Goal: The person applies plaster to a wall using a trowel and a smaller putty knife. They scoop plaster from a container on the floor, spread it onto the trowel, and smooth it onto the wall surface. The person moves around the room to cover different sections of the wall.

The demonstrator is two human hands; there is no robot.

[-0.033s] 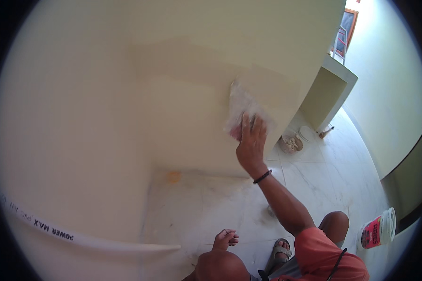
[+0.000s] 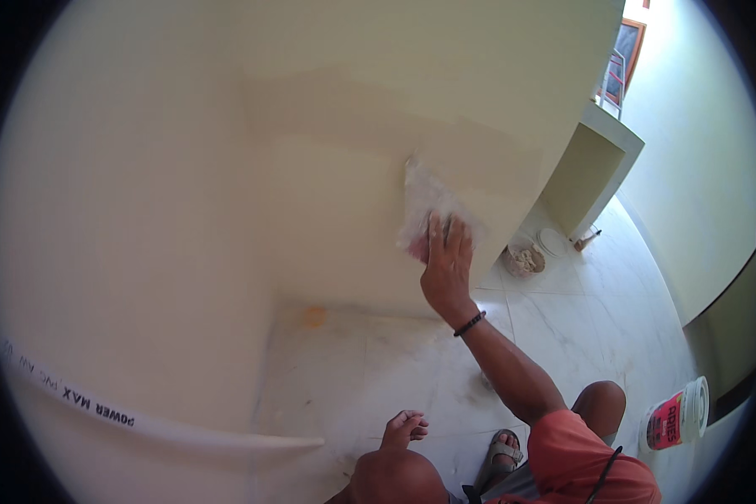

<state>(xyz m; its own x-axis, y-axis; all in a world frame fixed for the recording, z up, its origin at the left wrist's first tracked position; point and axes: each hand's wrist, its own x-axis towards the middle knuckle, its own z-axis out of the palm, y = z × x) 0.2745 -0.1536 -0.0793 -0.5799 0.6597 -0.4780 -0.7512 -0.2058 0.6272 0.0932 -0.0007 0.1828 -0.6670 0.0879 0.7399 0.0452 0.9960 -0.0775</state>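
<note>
My right hand [image 2: 449, 265] lies flat on the wall [image 2: 328, 202] with its fingers pressed over a thin whitish sheet [image 2: 428, 189]. The sheet is dusty and roughly four-sided, with a reddish lower corner beside my fingers; its exact kind is unclear. It sits just under a darker beige patch [image 2: 353, 109] that runs across the wall. Low down, my left hand [image 2: 405, 428] rests by my bent knee [image 2: 399, 479], holding nothing, its fingers loosely bent and slightly apart.
A white pipe [image 2: 185, 437] stretches along the lower left. Right of the wall's edge, a tub of pale lumps [image 2: 525, 260] stands on the tiled floor [image 2: 563, 328] beside a round white lid [image 2: 552, 243]. A white bucket with a red label [image 2: 672, 420] stands at far right.
My right hand and the whitish sheet have slid slightly down and left along the wall. My left hand stays by the knee.
</note>
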